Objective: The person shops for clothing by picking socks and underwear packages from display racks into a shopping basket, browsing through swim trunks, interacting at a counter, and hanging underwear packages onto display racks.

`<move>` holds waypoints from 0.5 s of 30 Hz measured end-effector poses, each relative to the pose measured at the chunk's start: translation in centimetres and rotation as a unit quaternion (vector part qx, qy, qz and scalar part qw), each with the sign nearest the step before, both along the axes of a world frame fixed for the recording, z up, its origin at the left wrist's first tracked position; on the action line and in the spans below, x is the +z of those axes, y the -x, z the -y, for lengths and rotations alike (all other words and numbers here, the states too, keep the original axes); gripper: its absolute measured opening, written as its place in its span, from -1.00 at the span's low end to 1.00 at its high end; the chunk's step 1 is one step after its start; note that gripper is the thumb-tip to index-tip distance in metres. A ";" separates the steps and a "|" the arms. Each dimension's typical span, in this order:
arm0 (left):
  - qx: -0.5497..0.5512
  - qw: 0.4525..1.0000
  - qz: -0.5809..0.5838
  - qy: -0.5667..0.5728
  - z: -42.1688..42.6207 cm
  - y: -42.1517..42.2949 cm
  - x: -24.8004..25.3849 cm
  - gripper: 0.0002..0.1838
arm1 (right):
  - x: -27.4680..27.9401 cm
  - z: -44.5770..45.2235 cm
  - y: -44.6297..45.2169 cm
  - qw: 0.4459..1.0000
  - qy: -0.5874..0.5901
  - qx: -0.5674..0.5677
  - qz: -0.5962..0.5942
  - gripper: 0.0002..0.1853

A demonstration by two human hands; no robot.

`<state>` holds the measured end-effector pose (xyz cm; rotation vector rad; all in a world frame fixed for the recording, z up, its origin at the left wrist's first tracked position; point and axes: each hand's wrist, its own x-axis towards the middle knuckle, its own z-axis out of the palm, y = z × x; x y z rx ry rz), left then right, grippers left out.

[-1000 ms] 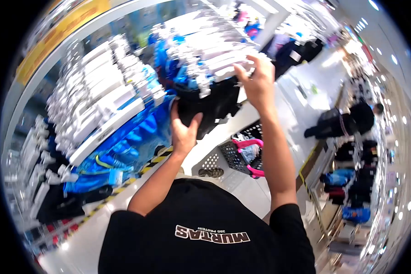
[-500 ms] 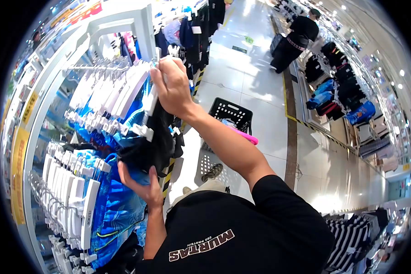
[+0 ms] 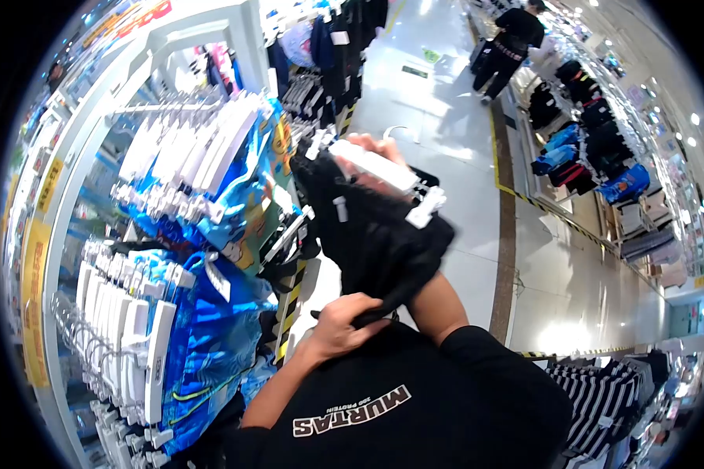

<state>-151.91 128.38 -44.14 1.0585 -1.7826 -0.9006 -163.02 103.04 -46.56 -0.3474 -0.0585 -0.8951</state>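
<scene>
The left hand (image 3: 348, 322), 1 of 2, closes its fingers on the lower edge of 1 black garment (image 3: 379, 242), held before the torso. The right hand (image 3: 385, 147), partly hidden, grips its 1 white hanger (image 3: 377, 167). At left, 2 tiers of blue garments (image 3: 219, 320); farther off, 1 person (image 3: 512, 47) in the aisle (image 3: 469, 211).

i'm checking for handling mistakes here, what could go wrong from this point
The left hand grips the lower part of the garment while the right hand holds the hanger; a hard pull might slip the cloth from a clip.
The garment appears close to the racked clothes, so turning it that way could snag them.
</scene>
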 end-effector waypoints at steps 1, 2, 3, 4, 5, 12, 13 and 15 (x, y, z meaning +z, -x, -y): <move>-0.019 1.000 -0.001 -0.018 -0.1 0.4 -0.2 -0.75 | -0.1 -0.8 0.0 0.999 -0.021 -0.012 0.028 -0.55; -0.036 0.999 -0.005 -0.035 -0.2 0.6 -0.5 -0.75 | 0.1 -1.9 0.1 0.995 -0.075 -0.070 -0.007 -0.62; -0.048 0.998 -0.024 -0.037 -0.3 0.7 -1.3 -0.77 | 0.0 -1.5 0.9 0.996 -0.077 -0.037 0.005 -0.66; -0.043 0.999 -0.018 -0.029 -0.5 0.7 -1.7 -0.77 | -0.1 -1.0 1.5 0.997 -0.078 -0.006 0.016 -0.70; -0.040 0.999 -0.011 -0.020 -0.6 0.6 -2.0 -0.78 | 1.5 -2.1 1.4 0.993 -0.109 -0.015 0.030 -0.74; -0.018 1.000 -0.004 -0.023 -0.7 -0.2 -3.0 -0.78 | 1.1 -1.2 1.7 0.997 -0.026 -0.054 0.039 -0.66; -0.003 0.999 -0.014 -0.029 -0.8 -0.5 -3.7 -0.76 | 1.4 -1.0 1.3 0.995 0.070 -0.077 0.001 -0.65; 0.043 0.997 -0.022 -0.053 -1.0 -1.6 -4.1 -0.70 | 2.8 -1.9 -0.7 0.887 0.215 -0.310 -0.266 -0.68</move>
